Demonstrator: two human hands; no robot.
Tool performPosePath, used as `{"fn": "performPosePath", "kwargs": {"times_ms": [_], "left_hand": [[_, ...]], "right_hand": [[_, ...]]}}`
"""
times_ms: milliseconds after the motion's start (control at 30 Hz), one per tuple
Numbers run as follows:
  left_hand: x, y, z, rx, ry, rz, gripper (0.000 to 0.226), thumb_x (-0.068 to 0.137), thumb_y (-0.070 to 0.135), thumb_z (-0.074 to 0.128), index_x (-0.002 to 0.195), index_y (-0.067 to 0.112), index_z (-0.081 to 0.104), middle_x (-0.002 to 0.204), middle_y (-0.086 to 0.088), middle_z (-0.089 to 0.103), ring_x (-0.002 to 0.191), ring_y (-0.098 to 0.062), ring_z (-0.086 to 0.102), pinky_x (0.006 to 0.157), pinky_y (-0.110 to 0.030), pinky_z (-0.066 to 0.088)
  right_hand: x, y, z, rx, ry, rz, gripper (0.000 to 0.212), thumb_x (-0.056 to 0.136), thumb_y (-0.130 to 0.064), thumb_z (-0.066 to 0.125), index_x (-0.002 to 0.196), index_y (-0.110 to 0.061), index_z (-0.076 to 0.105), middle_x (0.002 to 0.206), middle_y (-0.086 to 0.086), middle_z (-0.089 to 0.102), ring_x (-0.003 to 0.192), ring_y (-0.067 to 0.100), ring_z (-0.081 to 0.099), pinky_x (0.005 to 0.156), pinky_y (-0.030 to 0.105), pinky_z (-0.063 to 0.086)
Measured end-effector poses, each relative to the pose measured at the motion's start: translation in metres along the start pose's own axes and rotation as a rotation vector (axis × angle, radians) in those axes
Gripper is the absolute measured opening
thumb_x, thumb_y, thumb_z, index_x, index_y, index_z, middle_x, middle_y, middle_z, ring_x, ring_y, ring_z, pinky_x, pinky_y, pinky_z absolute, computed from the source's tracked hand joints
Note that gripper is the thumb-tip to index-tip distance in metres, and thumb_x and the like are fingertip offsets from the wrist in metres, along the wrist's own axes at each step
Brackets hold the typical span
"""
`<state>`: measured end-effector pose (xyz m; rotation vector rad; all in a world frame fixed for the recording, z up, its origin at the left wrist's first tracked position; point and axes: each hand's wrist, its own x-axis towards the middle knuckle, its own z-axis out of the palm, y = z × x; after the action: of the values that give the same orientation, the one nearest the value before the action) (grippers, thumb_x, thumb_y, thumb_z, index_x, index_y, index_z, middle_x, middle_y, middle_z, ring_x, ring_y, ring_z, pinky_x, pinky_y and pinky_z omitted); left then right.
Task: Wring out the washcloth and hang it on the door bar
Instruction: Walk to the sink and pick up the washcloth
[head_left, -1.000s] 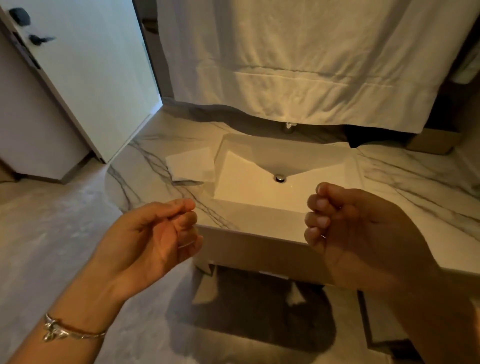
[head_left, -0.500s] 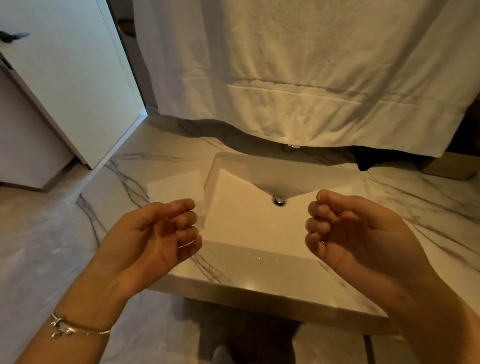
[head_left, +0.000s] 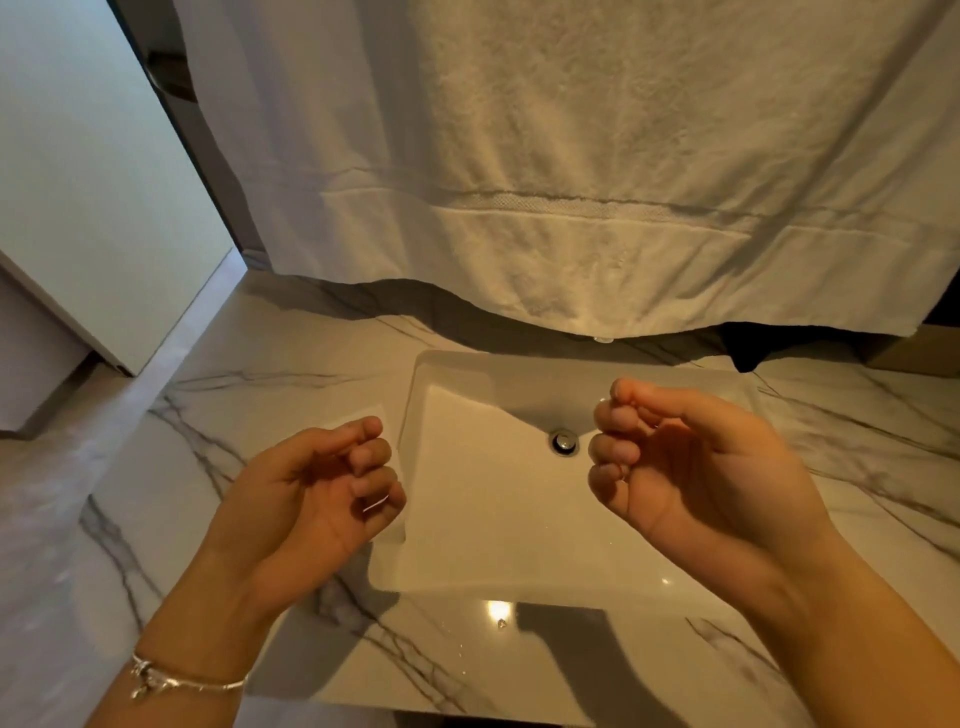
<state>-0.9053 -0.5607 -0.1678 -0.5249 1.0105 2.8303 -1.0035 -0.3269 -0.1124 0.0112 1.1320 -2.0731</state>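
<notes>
- Left hand (head_left: 306, 499) and right hand (head_left: 691, 467) hovering over sink (head_left: 467, 545), fingers loosely curled, gripping nothing.
- Folded white washcloth (head_left: 363, 415) lying on marble counter (head_left: 234, 415), partly hiding behind left hand.

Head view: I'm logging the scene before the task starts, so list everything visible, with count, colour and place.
Towel: one, white, hanging behind the sink, top of view.
Sink: one, white, set in the counter, centre.
Drain: one, chrome, back of the basin.
Counter: one, white marble with grey veins, around the sink.
Cloth: one, white, flat on the counter left of the sink, partly hidden by the left hand.
Door: one, white, far left.
Bracelet: one, silver, left wrist.
Left hand: empty, fingers curled.
Right hand: empty, fingers curled, over the sink.
</notes>
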Motion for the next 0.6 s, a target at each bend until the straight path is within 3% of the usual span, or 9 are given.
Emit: {"fn": "performPosePath", "kwargs": {"times_ms": [167, 233, 300, 333, 400, 433, 500, 600], "left_hand": [[0.026, 0.002, -0.008, -0.013, 0.017, -0.005, 0.023, 0.053, 0.018, 0.078, 0.073, 0.015, 0.066, 0.058, 0.003, 0.053, 0.049, -0.009, 0.049, 0.066, -0.026, 0.053], [0.035, 0.005, -0.014, 0.148, 0.024, -0.015, 0.019, 0.061, 0.021, 0.075, 0.077, 0.013, 0.068, 0.061, -0.001, 0.059, 0.052, -0.012, 0.055, 0.067, -0.027, 0.056], [0.049, 0.005, -0.032, 0.672, 0.150, -0.023, 0.023, 0.074, 0.030, 0.070, 0.094, 0.018, 0.068, 0.077, -0.005, 0.069, 0.071, -0.016, 0.065, 0.077, -0.032, 0.058], [0.058, 0.004, -0.045, 1.061, 0.269, -0.062, 0.039, 0.076, 0.037, 0.069, 0.110, 0.021, 0.061, 0.097, -0.006, 0.070, 0.091, -0.018, 0.065, 0.087, -0.038, 0.054], [0.072, -0.004, -0.077, 1.784, 0.510, -0.276, 0.085, 0.074, 0.050, 0.067, 0.142, 0.022, 0.024, 0.142, -0.015, 0.040, 0.131, -0.033, 0.038, 0.106, -0.054, 0.034], [0.076, -0.010, -0.091, 1.969, 0.599, -0.373, 0.102, 0.072, 0.057, 0.065, 0.146, 0.023, 0.004, 0.153, -0.019, 0.017, 0.139, -0.040, 0.018, 0.111, -0.059, 0.020], [0.083, -0.017, -0.116, 1.963, 0.708, -0.425, 0.117, 0.066, 0.064, 0.065, 0.145, 0.026, -0.013, 0.155, -0.021, -0.007, 0.141, -0.044, -0.002, 0.112, -0.062, 0.009], [0.088, -0.016, -0.146, 1.714, 0.837, -0.369, 0.128, 0.056, 0.063, 0.074, 0.147, 0.020, -0.005, 0.154, -0.025, 0.001, 0.140, -0.043, 0.008, 0.111, -0.057, 0.021]], "right_hand": [[0.026, -0.005, -0.005, -0.001, 0.015, 0.051, 0.007, 0.066, -0.020, 0.061, 0.065, -0.014, 0.063, 0.057, -0.001, 0.055, 0.049, 0.008, 0.048, 0.046, 0.019, 0.047], [0.036, -0.008, -0.007, 0.006, 0.021, 0.059, 0.006, 0.067, -0.019, 0.060, 0.066, -0.014, 0.063, 0.058, -0.001, 0.055, 0.049, 0.009, 0.047, 0.047, 0.019, 0.047], [0.045, -0.009, -0.010, 0.014, 0.028, 0.070, 0.006, 0.067, -0.018, 0.059, 0.066, -0.014, 0.063, 0.058, -0.001, 0.055, 0.050, 0.009, 0.046, 0.047, 0.019, 0.046], [0.049, -0.009, -0.011, 0.017, 0.030, 0.075, 0.006, 0.067, -0.018, 0.060, 0.065, -0.014, 0.063, 0.058, -0.001, 0.055, 0.050, 0.009, 0.046, 0.047, 0.019, 0.046], [0.055, -0.009, -0.013, 0.020, 0.030, 0.086, 0.005, 0.067, -0.018, 0.060, 0.065, -0.014, 0.064, 0.058, -0.001, 0.055, 0.050, 0.009, 0.047, 0.047, 0.020, 0.046], [0.058, -0.009, -0.014, 0.024, 0.029, 0.093, 0.005, 0.067, -0.018, 0.060, 0.065, -0.014, 0.064, 0.058, -0.001, 0.055, 0.049, 0.009, 0.047, 0.047, 0.020, 0.046], [0.064, -0.009, -0.016, 0.036, 0.025, 0.101, 0.005, 0.067, -0.018, 0.060, 0.066, -0.014, 0.064, 0.058, 0.000, 0.055, 0.049, 0.009, 0.047, 0.047, 0.019, 0.046], [0.070, -0.010, -0.020, 0.042, 0.035, 0.105, 0.005, 0.066, -0.018, 0.062, 0.066, -0.013, 0.063, 0.058, 0.000, 0.055, 0.049, 0.009, 0.047, 0.046, 0.019, 0.045]]}}
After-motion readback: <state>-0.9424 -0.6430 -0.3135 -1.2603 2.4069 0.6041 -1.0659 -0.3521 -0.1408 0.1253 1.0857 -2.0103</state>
